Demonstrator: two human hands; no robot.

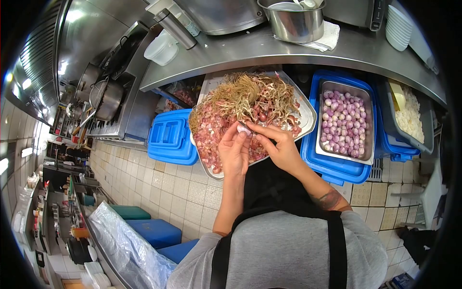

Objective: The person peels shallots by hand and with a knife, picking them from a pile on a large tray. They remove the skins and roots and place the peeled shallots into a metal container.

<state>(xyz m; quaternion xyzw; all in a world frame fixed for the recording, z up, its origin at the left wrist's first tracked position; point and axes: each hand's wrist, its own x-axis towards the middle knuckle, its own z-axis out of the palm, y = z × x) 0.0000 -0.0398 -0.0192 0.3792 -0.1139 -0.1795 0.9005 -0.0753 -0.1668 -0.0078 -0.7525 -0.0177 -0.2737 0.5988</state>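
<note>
Over the tray, my left hand point(234, 148) pinches a shallot point(244, 129) whose pale purple flesh shows. My right hand point(278, 145) closes in from the other side, its fingertips at the same shallot; a small dark edge shows there, too small to name. Beneath both hands lies a large tray point(304, 107) heaped with loose pinkish skins point(211, 139). Dry roots and stalks point(240, 86) in bundles cover its far part, with unpeeled shallots point(263, 116) among them. To the right, peeled shallots point(343, 120) fill a steel pan point(321, 150).
The steel pan rests on a blue lidded bin point(310, 161). Another blue lid point(166, 139) is left of the tray. A steel counter point(231, 50) overhangs the tray's far edge, carrying a pot point(296, 24) and a plastic tub point(162, 49). A grey bin point(428, 125) stands far right.
</note>
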